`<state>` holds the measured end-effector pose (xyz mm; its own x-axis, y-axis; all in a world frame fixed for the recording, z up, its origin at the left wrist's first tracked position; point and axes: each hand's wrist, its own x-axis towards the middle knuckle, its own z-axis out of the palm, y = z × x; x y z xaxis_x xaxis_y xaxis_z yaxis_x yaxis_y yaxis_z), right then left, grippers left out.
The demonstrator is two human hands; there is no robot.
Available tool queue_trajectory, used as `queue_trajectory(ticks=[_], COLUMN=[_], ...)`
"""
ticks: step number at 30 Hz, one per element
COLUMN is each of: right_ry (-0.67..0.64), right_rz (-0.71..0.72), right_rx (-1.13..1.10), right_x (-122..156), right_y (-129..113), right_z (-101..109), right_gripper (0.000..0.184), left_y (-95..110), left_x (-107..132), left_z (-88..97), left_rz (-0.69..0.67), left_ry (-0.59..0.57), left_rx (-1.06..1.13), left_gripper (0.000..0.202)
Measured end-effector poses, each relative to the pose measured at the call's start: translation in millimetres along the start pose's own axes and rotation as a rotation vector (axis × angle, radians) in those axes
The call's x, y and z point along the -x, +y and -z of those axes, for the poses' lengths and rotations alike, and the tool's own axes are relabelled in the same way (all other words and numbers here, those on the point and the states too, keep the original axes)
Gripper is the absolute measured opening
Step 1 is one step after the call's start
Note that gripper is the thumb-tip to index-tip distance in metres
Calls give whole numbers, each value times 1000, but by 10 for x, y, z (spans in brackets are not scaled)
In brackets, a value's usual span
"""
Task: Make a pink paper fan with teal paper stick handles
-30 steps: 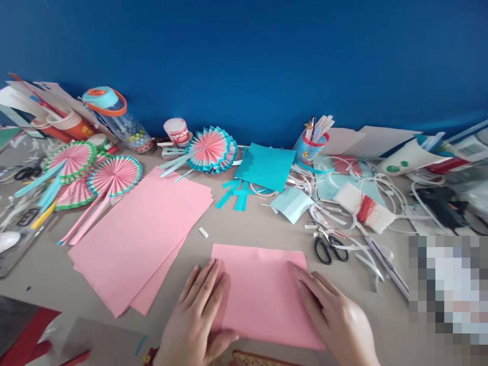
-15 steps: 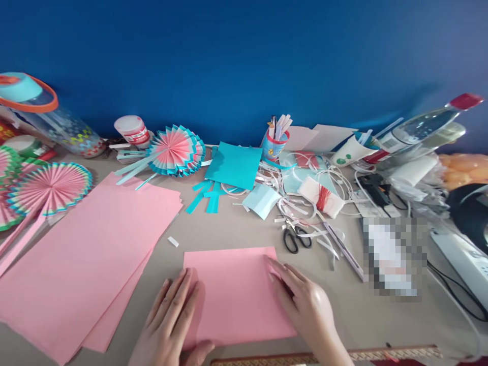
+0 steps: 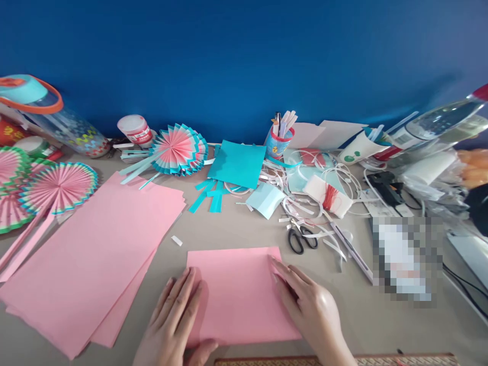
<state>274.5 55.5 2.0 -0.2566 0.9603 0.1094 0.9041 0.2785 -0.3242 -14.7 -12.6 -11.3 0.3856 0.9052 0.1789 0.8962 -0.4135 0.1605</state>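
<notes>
A smooth pink sheet of paper point(image 3: 238, 300) lies flat on the table in front of me. My left hand point(image 3: 173, 315) rests on its left edge, fingers stretched out and the thumb near the bottom edge. On the right edge lies my right hand point(image 3: 308, 305), its fingers extended along the paper and pointing to the upper right corner. Neither hand grips anything. To the left, a stack of larger pink sheets point(image 3: 99, 259) lies at a slant. Black-handled scissors point(image 3: 302, 240) are just beyond the sheet's upper right corner.
Pleated paper fans point(image 3: 59, 188) lie at the left, another fan point(image 3: 179, 150) behind the stack. Teal paper point(image 3: 238, 165), a pen cup point(image 3: 280, 142), wound red thread point(image 3: 331, 197), a purple cutter point(image 3: 353, 251) and a plastic bottle point(image 3: 438, 124) stand or lie farther back and right.
The view has shifted slightly, so everything sits a little farther right in the picture. Both hands keep their places on the pink sheet.
</notes>
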Motion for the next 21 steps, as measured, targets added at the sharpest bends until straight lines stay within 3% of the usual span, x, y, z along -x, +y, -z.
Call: queue_trajectory(ticks=[12,21], right_ry=[37,-12], right_rz=[36,-21], right_rx=[0,-14], right_x=[-13,27], right_y=[25,1], right_z=[5,-10], right_gripper=[36,38], left_y=[47,-55], left_x=[-33,38], left_z=[98,-71], left_rz=[-1,-14], left_ry=[-28,17], left_rx=[-18,23], left_gripper=[76,83])
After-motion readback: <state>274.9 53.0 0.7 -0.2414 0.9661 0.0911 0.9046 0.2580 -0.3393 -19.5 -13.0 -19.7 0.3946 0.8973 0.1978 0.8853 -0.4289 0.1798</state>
